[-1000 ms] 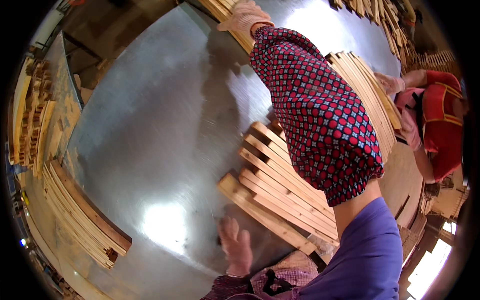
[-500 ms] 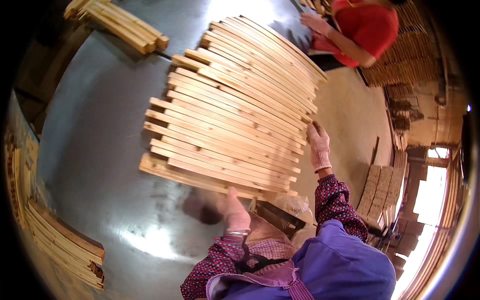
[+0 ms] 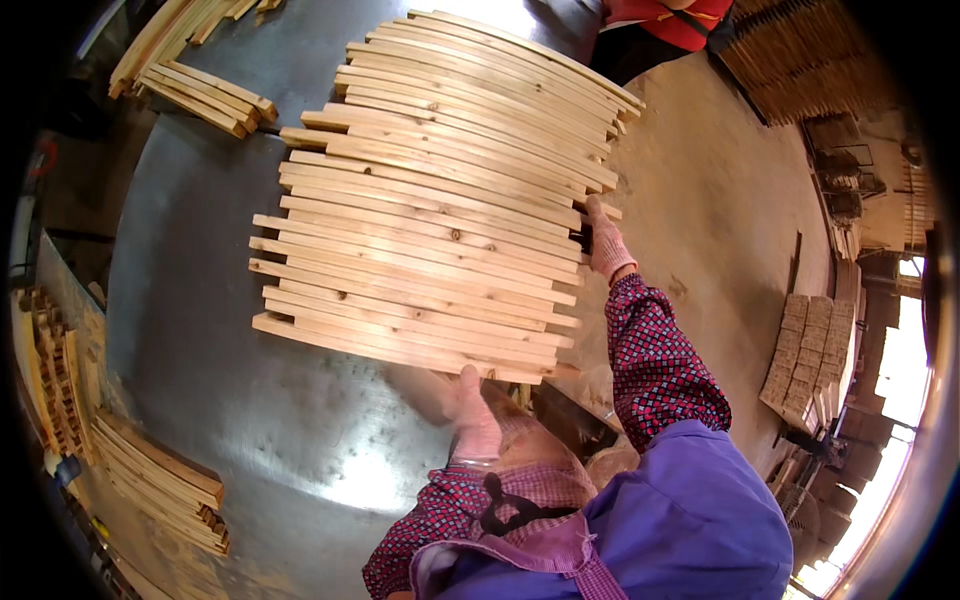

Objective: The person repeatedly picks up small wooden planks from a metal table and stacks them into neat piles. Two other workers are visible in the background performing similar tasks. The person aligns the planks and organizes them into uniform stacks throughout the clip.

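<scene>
A broad layer of pale wooden strips [image 3: 430, 215] lies side by side on a grey metal tabletop [image 3: 190, 260], its ends uneven on both sides. My right hand [image 3: 606, 240], in a pale knit glove, is at the right-hand ends, its fingers closed about one strip that juts out. At the near edge my left hand [image 3: 470, 415], gloved too, has its thumb raised against the nearest strip. Its other fingers stretch leftward, apart from the thumb and blurred.
Small stacks of strips [image 3: 205, 97] sit at the far left. More strips [image 3: 160, 480] are piled at lower left. A person in red [image 3: 670, 22] stands beyond the table. Bundled wood [image 3: 800, 350] rests on the floor to the right.
The view has shifted, and the layer of strips appears farther left. My right hand has moved left and up along the ends. The other person's hand has left the view.
</scene>
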{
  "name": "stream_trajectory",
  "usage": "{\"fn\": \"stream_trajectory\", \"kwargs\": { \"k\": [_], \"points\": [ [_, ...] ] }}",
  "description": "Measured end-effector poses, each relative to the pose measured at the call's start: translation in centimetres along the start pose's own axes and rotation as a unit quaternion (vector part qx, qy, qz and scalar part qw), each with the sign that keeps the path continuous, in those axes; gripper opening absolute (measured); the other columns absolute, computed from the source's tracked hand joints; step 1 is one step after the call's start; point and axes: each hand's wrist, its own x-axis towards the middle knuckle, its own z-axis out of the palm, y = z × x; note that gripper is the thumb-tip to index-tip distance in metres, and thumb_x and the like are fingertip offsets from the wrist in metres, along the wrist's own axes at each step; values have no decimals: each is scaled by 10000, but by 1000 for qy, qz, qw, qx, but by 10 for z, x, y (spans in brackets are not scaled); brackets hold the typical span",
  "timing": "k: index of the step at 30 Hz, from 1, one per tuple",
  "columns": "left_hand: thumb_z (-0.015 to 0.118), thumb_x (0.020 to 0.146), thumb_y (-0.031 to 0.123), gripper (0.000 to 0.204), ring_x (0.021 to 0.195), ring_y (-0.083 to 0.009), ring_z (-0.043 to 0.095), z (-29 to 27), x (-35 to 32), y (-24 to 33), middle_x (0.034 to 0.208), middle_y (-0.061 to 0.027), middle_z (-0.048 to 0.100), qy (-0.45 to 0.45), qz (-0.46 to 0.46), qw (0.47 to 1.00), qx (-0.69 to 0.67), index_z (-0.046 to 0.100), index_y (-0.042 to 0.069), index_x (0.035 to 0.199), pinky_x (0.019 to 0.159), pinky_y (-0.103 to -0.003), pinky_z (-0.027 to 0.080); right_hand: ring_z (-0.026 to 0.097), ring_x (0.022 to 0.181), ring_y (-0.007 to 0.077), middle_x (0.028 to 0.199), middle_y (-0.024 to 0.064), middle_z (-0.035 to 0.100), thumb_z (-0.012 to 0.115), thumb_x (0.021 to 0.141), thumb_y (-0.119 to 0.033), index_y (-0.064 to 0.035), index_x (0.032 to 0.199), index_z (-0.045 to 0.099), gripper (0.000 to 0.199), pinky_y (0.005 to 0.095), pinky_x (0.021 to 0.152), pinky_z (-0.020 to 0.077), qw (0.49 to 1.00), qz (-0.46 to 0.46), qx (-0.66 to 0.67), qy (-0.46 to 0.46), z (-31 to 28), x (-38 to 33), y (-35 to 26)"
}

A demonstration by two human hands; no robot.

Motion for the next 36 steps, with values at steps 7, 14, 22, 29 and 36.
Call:
{"fn": "stream_trajectory", "kwargs": {
  "k": [7, 14, 22, 29, 36],
  "points": [
    [621, 924, 298, 518, 1097, -263, 550, 39, 20, -8, 1291, -104, 564, 201, -176, 962, -57, 466, 71, 1363, 939, -432, 465, 670, 944, 250, 1077, 98, 698, 653, 875, -367, -60, 1205, 628, 451, 406, 776, 559, 1000, -9, 12, -16, -8, 18, 14],
    [564, 927, 246, 312, 966, -226, 619, -87, 57, -2, 1063, -86, 642, 104, -66, 992, 0, 582, 29, 1151, 861, -394, 521, 586, 940, 497, 976, 272, 622, 748, 639, -23, -37, 1118, 499, 540, 510, 742, 496, 739, -348, -570, -91, -9, -88, 102],
    [474, 1014, 357, 450, 1066, -169, 572, -225, 75, 105, 1213, -79, 621, 67, -87, 982, 154, 581, -7, 1256, 932, -299, 466, 686, 925, 221, 959, 156, 729, 632, 938, -246, -17, 1152, 689, 318, 329, 842, 515, 817, -205, -476, -253, 56, -141, 88],
    [465, 1028, 318, 524, 1335, -250, 466, -222, 141, 127, 1455, -124, 494, 141, 96, 984, 43, 463, -7, 1439, 1087, -336, 388, 592, 1022, 145, 1155, 74, 647, 506, 1010, -157, 50, 1309, 574, 371, 269, 926, 464, 864, -356, -192, -301, 171, -40, 76],
    [495, 1011, 246, 501, 1342, -251, 451, -198, 182, 105, 1461, -130, 459, 128, 126, 976, -125, 442, -32, 1425, 1132, -352, 363, 519, 1247, 207, 1366, 133, 565, 503, 1016, -171, 43, 1404, 485, 444, 317, 1086, 377, 900, -289, -53, -322, 234, -57, 103]
  ]
}}
